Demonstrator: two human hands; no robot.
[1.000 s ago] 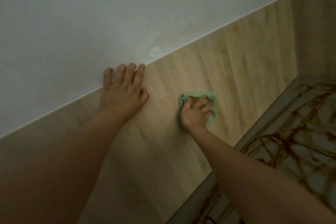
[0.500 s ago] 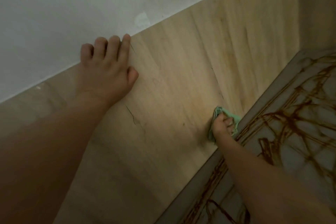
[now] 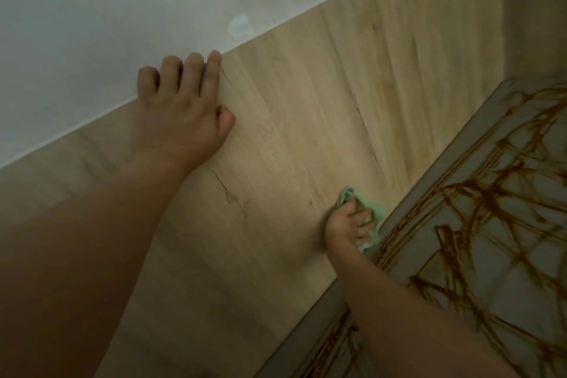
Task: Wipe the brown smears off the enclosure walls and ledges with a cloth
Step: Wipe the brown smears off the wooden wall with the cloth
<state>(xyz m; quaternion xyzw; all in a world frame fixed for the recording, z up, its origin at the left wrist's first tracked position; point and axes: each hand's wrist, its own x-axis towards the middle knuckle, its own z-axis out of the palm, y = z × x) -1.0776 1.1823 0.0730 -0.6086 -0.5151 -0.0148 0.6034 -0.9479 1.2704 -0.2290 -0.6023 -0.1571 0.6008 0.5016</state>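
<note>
- Wood-grain wall panel (image 3: 306, 132) runs diagonally across the middle of the view, marked with a few thin dark streaks.
- Green cloth (image 3: 376, 214) is bunched low on the panel, pressed to the wood just beside the grey ledge (image 3: 429, 202).
- Right hand (image 3: 346, 228) grips the cloth with its fingers curled round it; cloth shows above and below the fingers.
- Brown smears (image 3: 478, 193) cross the ledge and the pale surface (image 3: 521, 301) beyond in tangled lines.
- Left hand (image 3: 181, 113) lies flat on the panel with its fingers straight, well apart from the cloth. Its 4 fingertips reach the seam where the white wall (image 3: 122, 9) begins.
</note>
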